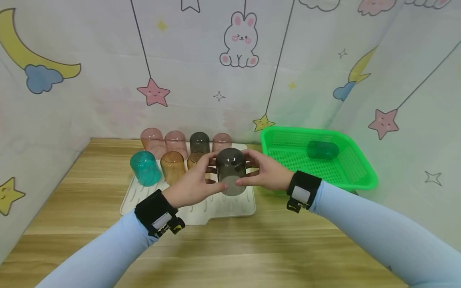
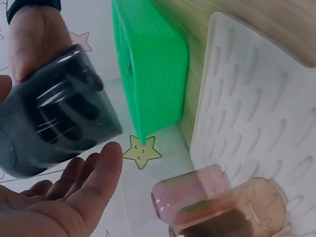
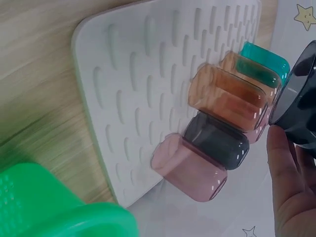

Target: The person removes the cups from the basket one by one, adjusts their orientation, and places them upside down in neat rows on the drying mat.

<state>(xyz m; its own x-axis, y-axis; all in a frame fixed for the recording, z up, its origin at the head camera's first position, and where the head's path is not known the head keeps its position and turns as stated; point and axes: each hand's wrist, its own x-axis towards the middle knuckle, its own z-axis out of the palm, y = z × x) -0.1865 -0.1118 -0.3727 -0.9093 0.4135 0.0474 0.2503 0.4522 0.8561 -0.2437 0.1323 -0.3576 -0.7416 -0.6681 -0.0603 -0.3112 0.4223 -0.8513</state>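
A dark grey see-through cup [image 1: 231, 168] is held up above the front of the white drying mat [image 1: 230, 208], its rounded base upward. My left hand [image 1: 196, 178] holds it from the left, thumb on the near side and fingers behind. From the right my right hand [image 1: 268, 170] grips the same cup. In the left wrist view the grey cup [image 2: 54, 113] looms large, with the left fingers [image 2: 94, 192] along its side. The right wrist view shows only part of the cup [image 3: 301, 98] above the right fingers [image 3: 286, 168].
On the mat stand upturned cups: a teal one [image 1: 145, 168], amber ones [image 1: 173, 166], pink ones [image 1: 153, 142] and another dark grey one [image 1: 199, 142]. To the right is a green basket [image 1: 360, 176] with a teal cup [image 1: 323, 150] lying in it. A patterned cloth hangs behind.
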